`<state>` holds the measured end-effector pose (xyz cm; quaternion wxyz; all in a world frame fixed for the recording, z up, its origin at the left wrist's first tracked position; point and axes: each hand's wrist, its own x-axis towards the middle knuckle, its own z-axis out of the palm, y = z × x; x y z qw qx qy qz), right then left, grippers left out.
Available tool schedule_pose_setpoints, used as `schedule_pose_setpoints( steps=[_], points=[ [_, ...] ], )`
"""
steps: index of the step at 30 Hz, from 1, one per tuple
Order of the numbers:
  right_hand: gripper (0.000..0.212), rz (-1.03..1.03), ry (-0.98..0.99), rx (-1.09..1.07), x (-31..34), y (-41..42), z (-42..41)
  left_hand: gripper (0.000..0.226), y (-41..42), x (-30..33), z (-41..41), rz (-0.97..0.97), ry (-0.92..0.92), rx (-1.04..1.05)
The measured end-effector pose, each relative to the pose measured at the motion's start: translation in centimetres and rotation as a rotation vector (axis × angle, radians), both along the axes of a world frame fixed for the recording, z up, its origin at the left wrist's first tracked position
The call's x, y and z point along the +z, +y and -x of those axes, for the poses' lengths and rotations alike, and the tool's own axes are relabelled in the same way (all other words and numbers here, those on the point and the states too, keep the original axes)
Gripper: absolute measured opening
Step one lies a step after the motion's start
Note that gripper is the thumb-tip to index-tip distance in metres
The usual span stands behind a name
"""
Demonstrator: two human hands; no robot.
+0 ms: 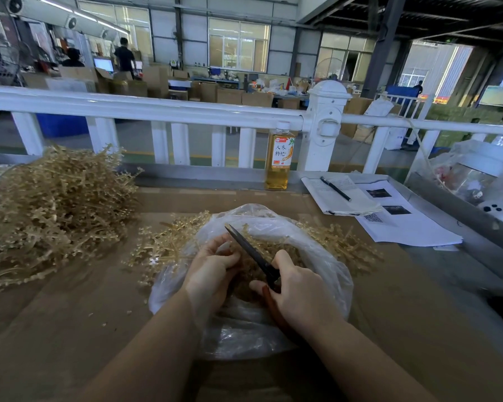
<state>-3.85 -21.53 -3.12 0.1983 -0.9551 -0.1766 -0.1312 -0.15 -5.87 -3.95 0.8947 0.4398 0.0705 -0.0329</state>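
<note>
A clear plastic bag [325, 274] lies open on the brown table, filled with small tan branched plastic pieces [276, 245]. Over the bag, my right hand [299, 297] grips dark scissors [253, 253] by their reddish handles, blades pointing up and left. My left hand [212, 271] pinches one tan piece right beside the blades. More tan pieces [163, 245] spill on the table around the bag.
A big heap of the same tan sprigs [53, 210] sits at the left. A bottle of amber drink [278, 158] stands at the table's back edge by a white railing [157, 108]. A notebook with a pen [336, 190] and printed sheets [404, 224] lie at the right.
</note>
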Motion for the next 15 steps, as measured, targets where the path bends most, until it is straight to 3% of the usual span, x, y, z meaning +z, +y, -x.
schedule_pose_setpoints(
  steps=[4, 11, 15],
  points=[
    [0.034, -0.020, 0.000, -0.016, 0.12, 0.08, 0.08, 0.046, 0.11, 0.32, -0.15, -0.010, 0.032, -0.006],
    [0.033, -0.032, -0.001, -0.031, 0.30, 0.12, 0.27, 0.024, 0.56, 0.31, 0.03, -0.030, 0.054, -0.092],
    [0.034, -0.059, 0.006, -0.044, 0.31, 0.11, 0.33, 0.014, 0.12, -0.31, -0.36, -0.006, 0.073, 0.019]
  ],
)
